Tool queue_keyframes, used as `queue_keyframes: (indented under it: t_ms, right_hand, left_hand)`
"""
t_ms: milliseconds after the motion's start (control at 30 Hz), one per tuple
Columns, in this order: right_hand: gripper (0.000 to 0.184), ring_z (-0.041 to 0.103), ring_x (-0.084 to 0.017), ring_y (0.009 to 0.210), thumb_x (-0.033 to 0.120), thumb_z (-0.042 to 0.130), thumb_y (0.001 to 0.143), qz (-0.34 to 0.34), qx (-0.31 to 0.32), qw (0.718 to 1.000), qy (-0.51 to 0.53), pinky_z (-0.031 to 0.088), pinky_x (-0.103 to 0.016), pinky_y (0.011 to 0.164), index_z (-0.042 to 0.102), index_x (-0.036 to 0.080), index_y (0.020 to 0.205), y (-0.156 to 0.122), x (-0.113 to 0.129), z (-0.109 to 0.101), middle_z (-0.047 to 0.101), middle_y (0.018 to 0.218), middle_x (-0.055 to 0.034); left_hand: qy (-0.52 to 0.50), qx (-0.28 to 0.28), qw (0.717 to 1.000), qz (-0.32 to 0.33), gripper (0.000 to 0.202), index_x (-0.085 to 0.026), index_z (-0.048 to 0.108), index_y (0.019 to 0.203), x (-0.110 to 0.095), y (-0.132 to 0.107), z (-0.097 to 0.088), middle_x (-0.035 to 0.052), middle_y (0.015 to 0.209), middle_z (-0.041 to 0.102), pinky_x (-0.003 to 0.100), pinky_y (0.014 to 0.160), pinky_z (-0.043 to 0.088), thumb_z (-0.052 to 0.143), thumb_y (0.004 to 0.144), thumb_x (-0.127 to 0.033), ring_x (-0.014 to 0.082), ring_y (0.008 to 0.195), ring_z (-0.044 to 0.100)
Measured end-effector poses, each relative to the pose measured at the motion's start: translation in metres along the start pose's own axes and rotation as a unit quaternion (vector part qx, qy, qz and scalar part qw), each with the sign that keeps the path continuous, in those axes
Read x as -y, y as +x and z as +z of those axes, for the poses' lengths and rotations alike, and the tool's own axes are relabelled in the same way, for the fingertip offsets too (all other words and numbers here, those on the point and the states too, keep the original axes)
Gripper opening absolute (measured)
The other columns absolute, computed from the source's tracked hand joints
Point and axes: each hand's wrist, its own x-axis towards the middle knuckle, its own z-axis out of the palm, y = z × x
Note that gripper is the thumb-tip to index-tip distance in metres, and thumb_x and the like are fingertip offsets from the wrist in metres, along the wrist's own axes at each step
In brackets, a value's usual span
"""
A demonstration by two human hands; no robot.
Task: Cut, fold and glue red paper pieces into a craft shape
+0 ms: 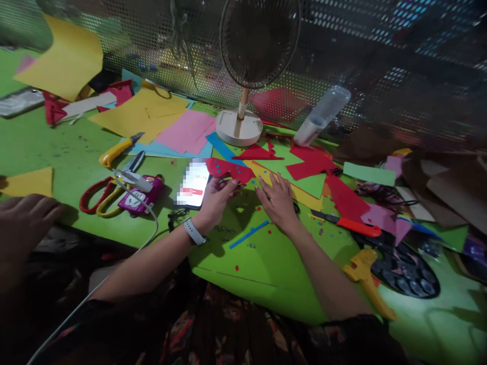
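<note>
My left hand (217, 202), with a pale-banded watch (194, 232) on the wrist, pinches a red scalloped cutout (228, 170) dotted with small blue pieces. Whether the cutout is felt, foam or paper I cannot tell. My right hand (279, 202) lies palm down with its fingers spread, its tips at a yellow sheet (262, 174) where tiny blue bits are scattered. Beside my left hand a phone (193, 183) with a lit screen lies on the green table (236, 299). A narrow blue strip (249, 234) rests between my forearms, among small red bits.
Scissors (99, 196), a purple charger (141, 195) with a cable and a yellow-handled knife (116, 149) lie left. Behind stand a fan (239, 126) and a tilted bottle (323, 114). A red-handled knife (357, 226), yellow glue gun (367, 281) and black palette (422, 274) lie right. Another person's hand (28, 218) rests far left.
</note>
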Motion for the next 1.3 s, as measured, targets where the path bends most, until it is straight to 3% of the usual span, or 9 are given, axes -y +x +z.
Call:
queue_keyframes:
  t_ms: [233, 400, 567, 767, 1100, 1300]
  right_hand:
    - [0.052, 0.018, -0.032, 0.146, 0.046, 0.03, 0.099, -0.001, 0.004, 0.998, -0.06, 0.018, -0.053, 0.115, 0.042, 0.024, 0.145, 0.004, 0.001, 0.001, 0.031, 0.155, -0.0099]
    - [0.051, 0.016, -0.03, 0.146, 0.042, 0.035, 0.097, -0.013, 0.026, 0.997, -0.074, 0.015, -0.053, 0.116, 0.04, 0.026, 0.145, 0.007, 0.005, 0.002, 0.028, 0.157, -0.0076]
    - [0.059, 0.012, -0.034, 0.147, 0.051, 0.037, 0.095, -0.028, 0.049, 0.995, -0.083, 0.011, -0.054, 0.116, 0.036, 0.025, 0.148, 0.01, 0.008, 0.008, 0.023, 0.159, -0.0102]
    - [0.063, 0.009, -0.034, 0.147, 0.056, 0.041, 0.092, -0.039, 0.069, 0.993, -0.091, 0.005, -0.055, 0.117, 0.04, 0.024, 0.146, 0.013, 0.008, 0.012, 0.027, 0.157, -0.0117]
    - [0.059, 0.012, -0.029, 0.147, 0.061, 0.021, 0.096, 0.028, 0.022, 0.999, 0.017, 0.014, -0.053, 0.116, 0.041, 0.032, 0.144, 0.009, 0.002, -0.009, 0.025, 0.159, -0.0026]
    - [0.057, 0.01, -0.031, 0.148, 0.056, 0.029, 0.096, -0.025, 0.034, 0.998, -0.048, 0.011, -0.054, 0.116, 0.04, 0.029, 0.145, 0.01, 0.009, 0.005, 0.024, 0.159, -0.0068]
  left_hand:
    - [-0.005, -0.006, 1.0, -0.012, 0.031, -0.019, 0.063, 0.095, -0.004, 0.0, 0.002, 0.0025, 0.086, 0.071, 0.025, 0.064, 0.054, 0.079, 0.068, -0.023, 0.0157, 0.075, 0.071]
    - [-0.016, -0.022, 1.0, -0.004, 0.032, -0.02, 0.062, 0.094, -0.008, 0.003, 0.003, 0.0027, 0.087, 0.071, 0.025, 0.063, 0.054, 0.08, 0.067, -0.023, 0.0168, 0.076, 0.072]
    - [-0.001, -0.021, 1.0, -0.013, 0.031, -0.019, 0.062, 0.092, -0.008, 0.003, 0.004, 0.0028, 0.088, 0.071, 0.024, 0.062, 0.054, 0.08, 0.067, -0.024, 0.0166, 0.076, 0.072]
    - [0.011, -0.023, 1.0, -0.013, 0.031, -0.019, 0.062, 0.092, -0.008, 0.002, 0.005, 0.0032, 0.089, 0.071, 0.024, 0.062, 0.054, 0.079, 0.067, -0.023, 0.016, 0.075, 0.071]
    - [0.002, -0.032, 0.999, -0.005, 0.031, -0.02, 0.062, 0.09, -0.006, 0.006, 0.0, 0.0024, 0.086, 0.072, 0.022, 0.061, 0.054, 0.08, 0.065, -0.023, 0.015, 0.072, 0.071]
    - [0.006, -0.029, 1.0, -0.004, 0.033, -0.019, 0.061, 0.092, -0.006, 0.007, 0.0, 0.0033, 0.088, 0.072, 0.023, 0.062, 0.053, 0.08, 0.066, -0.024, 0.016, 0.075, 0.072]
